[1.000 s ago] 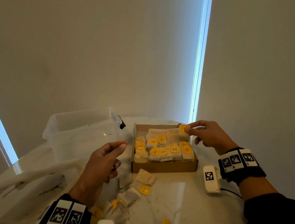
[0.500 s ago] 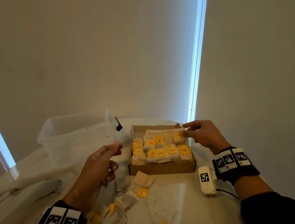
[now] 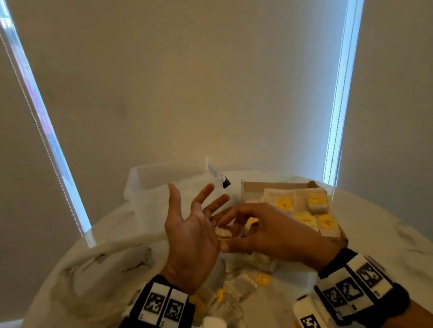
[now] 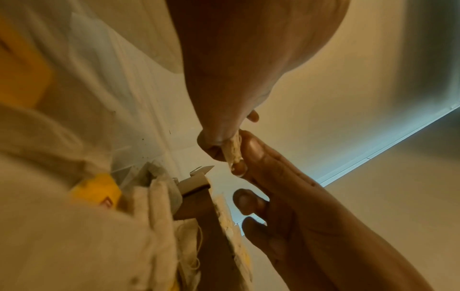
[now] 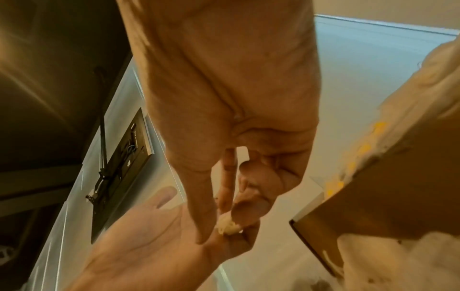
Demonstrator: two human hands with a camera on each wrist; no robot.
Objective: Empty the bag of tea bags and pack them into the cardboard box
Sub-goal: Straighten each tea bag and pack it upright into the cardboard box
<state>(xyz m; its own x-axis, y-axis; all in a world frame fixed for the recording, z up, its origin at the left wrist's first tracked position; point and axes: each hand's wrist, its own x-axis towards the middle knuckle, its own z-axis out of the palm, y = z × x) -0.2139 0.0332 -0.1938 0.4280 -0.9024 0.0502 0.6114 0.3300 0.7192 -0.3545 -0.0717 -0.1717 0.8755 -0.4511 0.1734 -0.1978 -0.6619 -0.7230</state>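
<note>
The cardboard box (image 3: 251, 187) stands right of centre on the table, packed with rows of yellow-tagged tea bags (image 3: 315, 202). In front of it my left hand (image 3: 192, 221) is raised with palm bared and fingers spread. My right hand (image 3: 236, 233) meets it and pinches a small pale tea bag (image 3: 223, 233) between thumb and fingers, against the left hand's lower fingers. The right wrist view shows that tea bag (image 5: 227, 224) pinched over the left palm (image 5: 149, 236). The left wrist view shows the tea bag (image 4: 234, 151) squeezed between fingertips of both hands.
Several loose tea bags (image 3: 241, 286) lie on the table below my hands. A crumpled clear plastic bag (image 3: 104, 262) spreads to the left. A clear plastic tub (image 3: 142, 189) stands behind the left hand. The round table's edge curves close on both sides.
My right hand left the box's far right corner and came left to my left hand. The left hand rose and spread its fingers. A tea bag now sits pinched between them.
</note>
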